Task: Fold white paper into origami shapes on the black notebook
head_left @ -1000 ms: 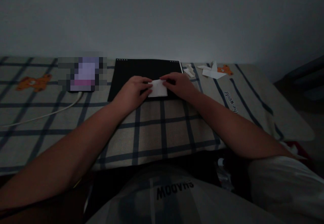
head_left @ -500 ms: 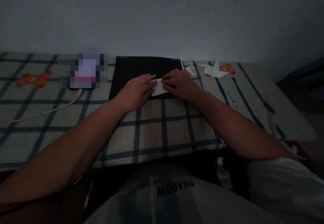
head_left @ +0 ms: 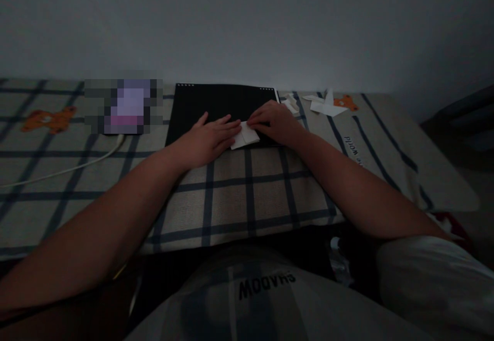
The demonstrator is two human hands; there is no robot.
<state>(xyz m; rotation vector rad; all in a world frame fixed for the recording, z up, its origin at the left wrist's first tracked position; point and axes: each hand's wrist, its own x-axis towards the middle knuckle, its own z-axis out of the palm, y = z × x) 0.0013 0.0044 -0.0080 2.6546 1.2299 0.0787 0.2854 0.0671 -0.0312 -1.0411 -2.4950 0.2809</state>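
A small folded white paper (head_left: 244,136) lies near the front edge of a black notebook (head_left: 227,99), with a crease visible across it. My left hand (head_left: 208,139) rests flat from the left, fingers stretched and spread, its fingertips pressing on the paper's left part. From the right, my right hand (head_left: 277,121) pinches the paper's upper right edge between thumb and fingers. Just right of the notebook is a crumpled or folded white paper piece (head_left: 290,104). Farther right sits a folded paper crane (head_left: 327,105).
A phone (head_left: 129,107), blurred out, lies at the left with a white cable (head_left: 85,165) running from it. The checked tablecloth (head_left: 231,197) covers the table, with orange bear prints on it. A pale wall (head_left: 231,27) rises directly behind.
My right hand has drawn its fingers together into a pinch at the paper's upper edge, uncovering more of the paper. My left fingers have spread wider.
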